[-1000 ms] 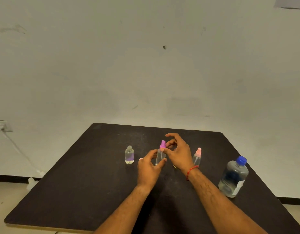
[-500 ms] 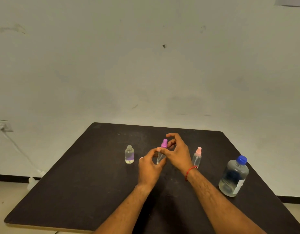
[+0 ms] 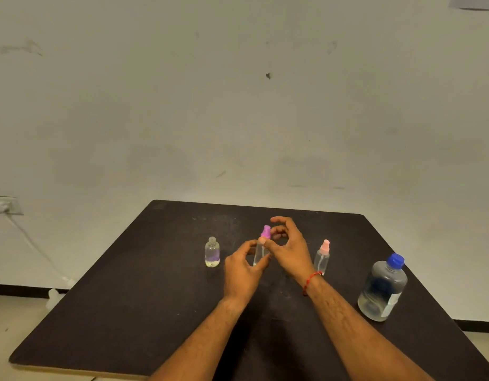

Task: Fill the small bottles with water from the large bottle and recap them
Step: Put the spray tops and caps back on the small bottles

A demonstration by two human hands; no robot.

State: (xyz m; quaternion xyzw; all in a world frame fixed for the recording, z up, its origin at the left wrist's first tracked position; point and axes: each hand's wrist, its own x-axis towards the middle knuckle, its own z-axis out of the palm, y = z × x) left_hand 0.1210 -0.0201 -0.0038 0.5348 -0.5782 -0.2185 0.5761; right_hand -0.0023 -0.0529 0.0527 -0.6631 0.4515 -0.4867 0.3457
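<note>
Head view: the step in hand appears to be work on the cap of the middle spray bottle (image 3: 258, 253); whether loosening or tightening cannot be told. The left hand (image 3: 244, 266) is wrapped round the clear body, holding it near upright at mid-counter (image 3: 128, 298). The right hand (image 3: 288, 250) pinches the purple spray cap (image 3: 266, 232), thumb at the collar. The next move calls for a steady body while only the cap turns. The bottle is slim and transparent; its fill level is unreadable. Left stands an uncapped small bottle (image 3: 212, 253); right, a pink-capped spray bottle (image 3: 322, 257) and the blue-capped large bottle (image 3: 382, 290).
</note>
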